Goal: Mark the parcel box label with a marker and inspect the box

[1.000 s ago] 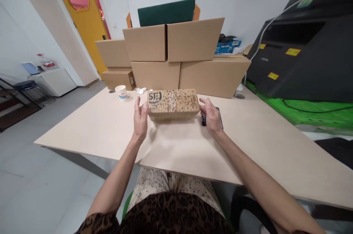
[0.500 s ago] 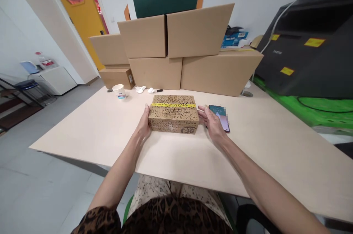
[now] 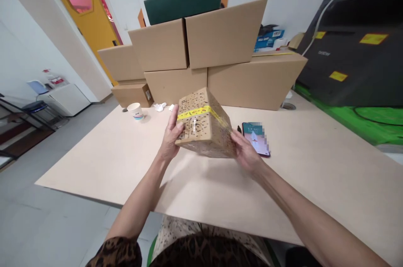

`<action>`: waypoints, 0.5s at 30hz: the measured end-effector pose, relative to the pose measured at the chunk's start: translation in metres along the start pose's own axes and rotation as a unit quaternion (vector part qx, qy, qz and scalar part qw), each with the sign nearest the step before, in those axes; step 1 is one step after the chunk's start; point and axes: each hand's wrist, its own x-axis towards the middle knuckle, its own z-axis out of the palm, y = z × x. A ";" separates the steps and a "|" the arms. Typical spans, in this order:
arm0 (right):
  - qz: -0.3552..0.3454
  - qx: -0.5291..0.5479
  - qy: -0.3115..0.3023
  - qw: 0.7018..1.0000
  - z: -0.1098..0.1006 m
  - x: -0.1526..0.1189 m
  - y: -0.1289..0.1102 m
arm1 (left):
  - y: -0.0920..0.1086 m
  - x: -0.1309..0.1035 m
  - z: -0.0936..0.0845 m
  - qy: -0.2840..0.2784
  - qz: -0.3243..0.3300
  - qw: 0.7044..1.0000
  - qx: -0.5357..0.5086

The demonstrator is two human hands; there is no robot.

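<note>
A small cardboard box (image 3: 197,128) with black speckled print and a band of yellow tape is held tilted and turned above the table (image 3: 103,153). On its left side my left hand (image 3: 171,137) grips it, thumb on the near face. My right hand (image 3: 247,149) holds the lower right end, the fingers partly hidden behind the box. Just right of that hand lies a phone (image 3: 256,141) with its screen lit. A small black object (image 3: 239,129) sits beside the phone.
Large cardboard boxes (image 3: 233,36) are stacked along the back, topped by a dark green box (image 3: 184,0). A paper cup (image 3: 135,111) and crumpled tissues (image 3: 160,107) stand at the back left. A big black machine or case (image 3: 352,61) is at the right.
The speckled box has been raised off the table, turned and tilted so that an end shows. My right hand has closed onto it. The view has shifted slightly.
</note>
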 end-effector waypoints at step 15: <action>0.102 -0.046 -0.057 0.992 0.005 -0.023 -0.002 | -0.026 0.006 -0.008 0.171 -0.110 0.968 -0.147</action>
